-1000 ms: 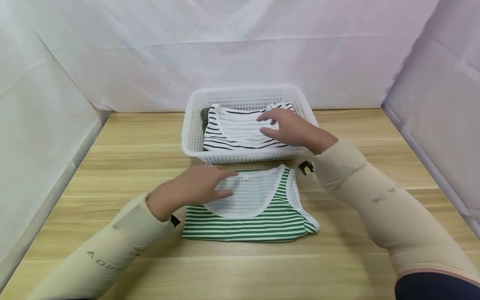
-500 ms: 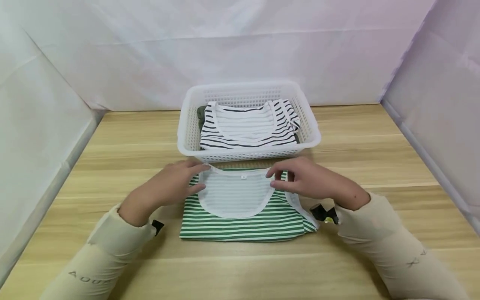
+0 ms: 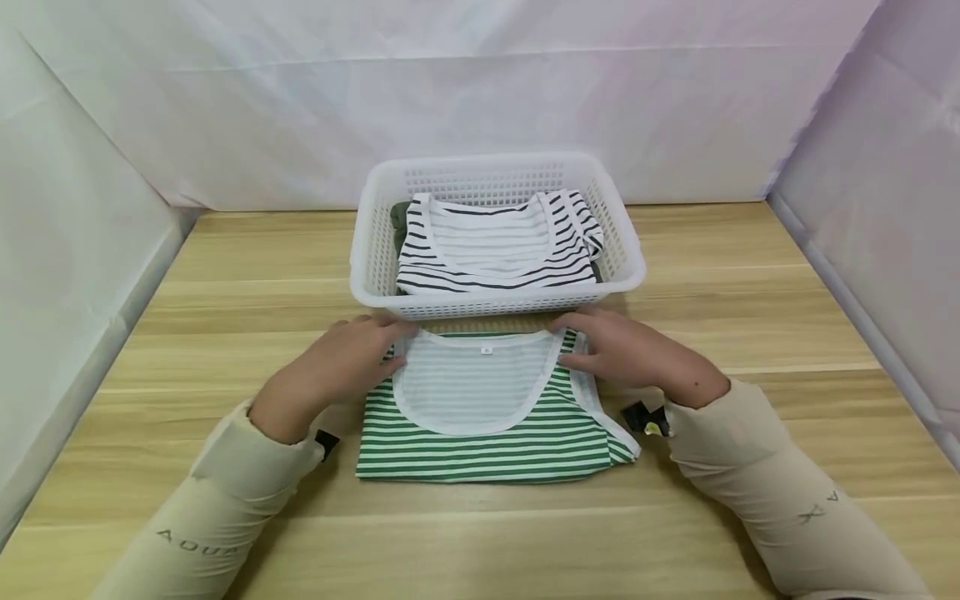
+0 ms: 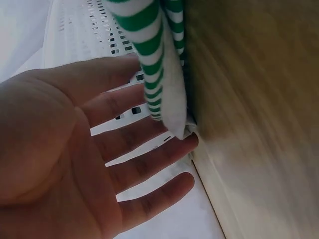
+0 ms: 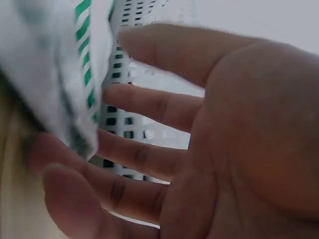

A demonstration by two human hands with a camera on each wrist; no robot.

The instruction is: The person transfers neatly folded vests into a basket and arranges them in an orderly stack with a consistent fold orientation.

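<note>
A green-and-white striped tank top (image 3: 480,454) lies folded on the wooden table, its white-edged neckline toward the basket. At its far left corner is my left hand (image 3: 347,360), fingers spread and mostly straight. In the left wrist view, fingertips (image 4: 187,142) reach behind the edge of the striped cloth (image 4: 149,55). My right hand (image 3: 626,348) is at the far right shoulder strap, thumb and fingers apart. Its fingers (image 5: 149,107) extend beside the strap in the right wrist view, partly behind it. Neither hand plainly pinches the fabric.
Just beyond the tank top stands a white perforated basket (image 3: 498,307). Inside it lies a folded black-and-white striped top (image 3: 487,242), with dark green cloth (image 3: 400,218) showing at its left. White sheets (image 3: 480,100) hang behind and along both sides of the table (image 3: 480,542).
My right hand has come back from above the basket to the tank top's right strap. The left hand has shifted left to the other strap. The tank top itself looks unmoved.
</note>
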